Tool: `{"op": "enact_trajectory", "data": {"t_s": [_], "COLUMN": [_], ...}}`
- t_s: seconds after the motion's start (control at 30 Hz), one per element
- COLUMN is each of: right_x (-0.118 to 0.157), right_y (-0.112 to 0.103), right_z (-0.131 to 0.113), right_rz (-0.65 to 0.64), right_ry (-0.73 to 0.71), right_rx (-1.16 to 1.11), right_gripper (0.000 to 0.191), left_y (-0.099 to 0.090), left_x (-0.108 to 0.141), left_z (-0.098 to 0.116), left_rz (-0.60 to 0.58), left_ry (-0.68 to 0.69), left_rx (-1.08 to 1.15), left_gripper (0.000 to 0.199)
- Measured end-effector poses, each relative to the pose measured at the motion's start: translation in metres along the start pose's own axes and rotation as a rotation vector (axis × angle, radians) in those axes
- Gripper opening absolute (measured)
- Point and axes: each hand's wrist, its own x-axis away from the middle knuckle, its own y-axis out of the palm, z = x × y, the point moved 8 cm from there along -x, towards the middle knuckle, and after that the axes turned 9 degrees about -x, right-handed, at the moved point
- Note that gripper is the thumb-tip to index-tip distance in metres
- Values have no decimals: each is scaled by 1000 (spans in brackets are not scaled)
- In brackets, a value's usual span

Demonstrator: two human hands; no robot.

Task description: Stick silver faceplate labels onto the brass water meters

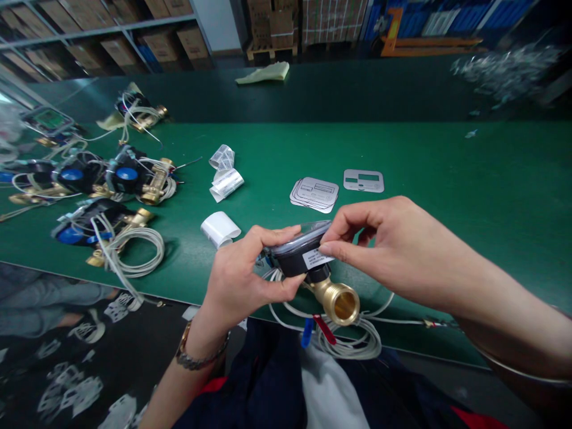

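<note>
A brass-bodied meter (292, 262) with a round black housing and a clear cover is tilted in front of me at the bench's near edge. My left hand (250, 271) grips the housing from the left, thumb and fingers on opposite sides. On the housing's side lies a small white printed label (315, 258). My right hand (370, 238) pinches the right end of this label, thumb and forefinger against the housing. The threaded brass pipe end (343, 302) points toward me. Below it hang a coiled grey cable (357, 342), a blue tag (307, 332) and a red tag (325, 329).
Several similar meters (127, 173) with coiled cables stand at the left of the green bench (429, 155). Curled label strips (226, 182), a stack of grey face plates (315, 193) and a single plate (363, 180) lie beyond my hands. Clear plastic scraps (504, 71) are heaped at far right.
</note>
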Motion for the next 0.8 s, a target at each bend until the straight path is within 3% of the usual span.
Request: {"op": "enact_trajectory", "data": {"t_s": [0.8], "right_x": [4], "right_y": [0], "right_z": [-7], "right_rz": [46], "right_ry": [-22], "right_rx": [107], "right_gripper": [10], "left_y": [1], "left_x": [2], "left_z": [0], "left_rz": [-11], "left_ry": [-5], "left_rx": [8], "left_gripper": [49]}}
